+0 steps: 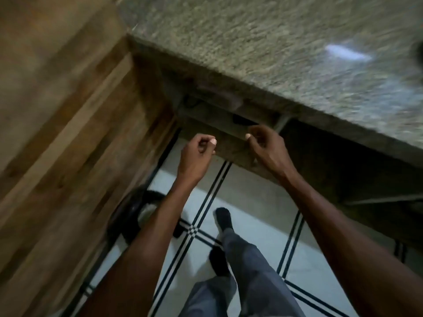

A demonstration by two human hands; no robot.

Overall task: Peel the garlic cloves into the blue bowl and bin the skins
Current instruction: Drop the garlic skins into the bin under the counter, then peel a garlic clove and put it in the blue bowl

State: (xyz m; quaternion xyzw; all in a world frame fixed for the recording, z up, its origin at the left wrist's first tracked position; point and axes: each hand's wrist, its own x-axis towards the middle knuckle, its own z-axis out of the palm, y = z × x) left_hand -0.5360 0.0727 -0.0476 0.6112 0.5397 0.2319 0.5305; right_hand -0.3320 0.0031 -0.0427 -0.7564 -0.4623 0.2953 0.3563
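We hold our left hand (198,149) and right hand (263,145) loosely curled, seemingly holding nothing; blur hides any skins. No garlic or blue bowl is visible; we should approach the speckled counter (274,53) steadily.

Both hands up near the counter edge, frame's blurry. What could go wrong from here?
1. The frame is motion-blurred, and no garlic or skin shows clearly in the left hand or right hand; anything small could drop unnoticed onto the floor.
2. The feet are mid-step beside the dark bin; it might get kicked.
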